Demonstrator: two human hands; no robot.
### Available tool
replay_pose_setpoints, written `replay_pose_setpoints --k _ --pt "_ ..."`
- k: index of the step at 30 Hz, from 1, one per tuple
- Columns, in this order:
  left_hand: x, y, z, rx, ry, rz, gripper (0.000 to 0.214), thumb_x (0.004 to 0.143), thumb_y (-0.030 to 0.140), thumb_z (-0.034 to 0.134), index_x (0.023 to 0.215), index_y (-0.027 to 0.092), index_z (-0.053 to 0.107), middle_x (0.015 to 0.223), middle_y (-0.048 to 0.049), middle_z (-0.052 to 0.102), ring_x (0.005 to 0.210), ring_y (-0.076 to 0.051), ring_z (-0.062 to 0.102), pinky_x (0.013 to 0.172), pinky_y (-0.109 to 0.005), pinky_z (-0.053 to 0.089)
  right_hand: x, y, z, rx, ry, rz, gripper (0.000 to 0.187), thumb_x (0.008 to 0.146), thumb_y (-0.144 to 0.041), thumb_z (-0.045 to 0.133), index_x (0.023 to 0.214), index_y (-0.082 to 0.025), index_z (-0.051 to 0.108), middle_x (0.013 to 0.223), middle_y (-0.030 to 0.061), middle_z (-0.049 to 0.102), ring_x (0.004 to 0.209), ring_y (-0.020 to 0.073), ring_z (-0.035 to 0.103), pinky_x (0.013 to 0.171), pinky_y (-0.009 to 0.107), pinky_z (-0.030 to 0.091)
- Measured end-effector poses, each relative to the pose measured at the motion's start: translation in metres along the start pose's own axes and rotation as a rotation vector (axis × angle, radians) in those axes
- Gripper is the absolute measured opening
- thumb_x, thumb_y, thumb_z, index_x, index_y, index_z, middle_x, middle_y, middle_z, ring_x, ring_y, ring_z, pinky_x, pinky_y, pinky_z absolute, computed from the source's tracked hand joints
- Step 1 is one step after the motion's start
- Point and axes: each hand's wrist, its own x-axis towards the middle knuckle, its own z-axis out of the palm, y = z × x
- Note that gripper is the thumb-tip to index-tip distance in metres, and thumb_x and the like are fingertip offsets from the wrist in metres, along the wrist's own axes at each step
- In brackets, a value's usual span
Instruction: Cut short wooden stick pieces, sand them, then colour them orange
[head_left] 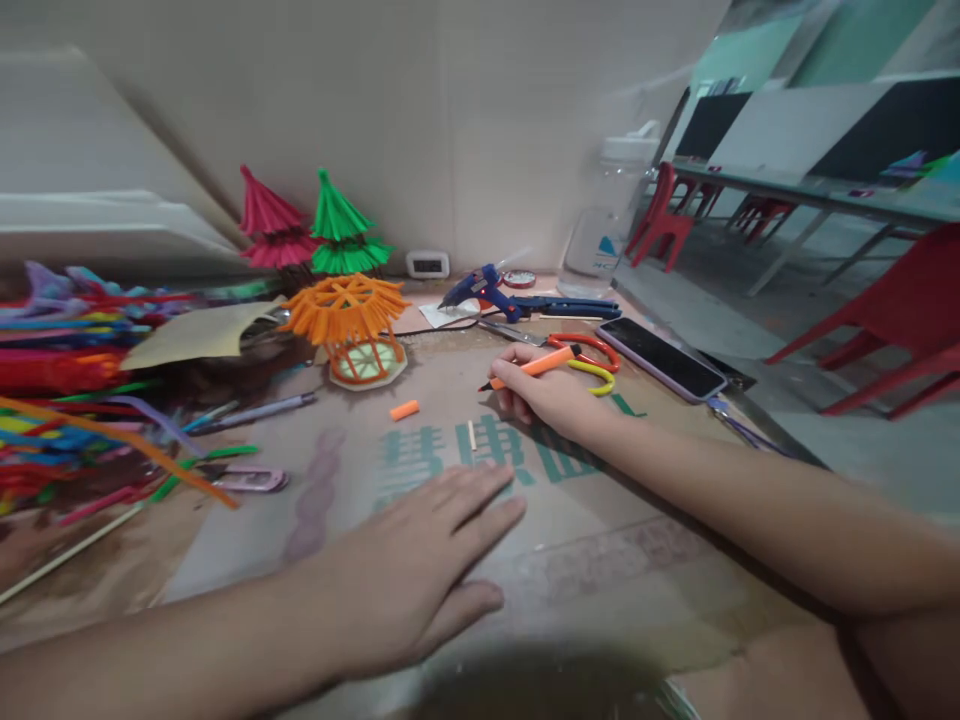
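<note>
In my right hand (536, 385) is an orange marker (536, 368), gripped like a pen with its dark tip pointing left, uncapped. Its orange cap (404, 410) lies on the work surface to the left. My left hand (442, 560) rests flat, fingers spread, on the printed sheet (420, 450) with green characters. A short pale stick (472, 435) lies between the two hands. Beyond them stands a small orange pavilion-like model (349, 320) with a fringed roof and a pale round base.
Colourful pipe cleaners (67, 370) crowd the left side. At the back are pink (277, 225) and green (341, 225) fringed roofs, a glue gun (480, 290) and a water bottle (604, 220). Scissors (585, 350) and a phone (661, 358) lie right. Red chairs (892, 310) stand beyond.
</note>
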Motion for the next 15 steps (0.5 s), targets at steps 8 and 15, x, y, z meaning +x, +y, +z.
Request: replay_pose_setpoints --k 8,15 --pt "0.0 0.023 -0.023 -0.362 -0.041 -0.062 0.041 0.105 0.037 0.036 0.137 0.028 0.061 0.149 -0.0087 0.056 0.139 -0.026 0.051 0.113 -0.045 0.044 0.0 -0.002 0.003 0.031 -0.002 0.002 0.019 0.091 -0.035 0.057 0.08 -0.021 0.053 0.051 -0.0068 0.056 0.035 0.0065 0.043 0.035 0.017 0.032" --pt "-0.04 0.018 -0.03 -0.485 0.042 -0.069 0.045 0.106 0.044 0.03 0.114 0.03 0.073 0.12 -0.005 0.075 0.12 -0.022 0.066 0.106 -0.038 0.052 0.001 0.0 0.004 0.038 -0.01 0.005 0.018 0.089 -0.035 0.059 0.08 -0.021 0.054 0.051 -0.0063 0.057 0.035 0.0071 0.043 0.035 0.018 0.032"
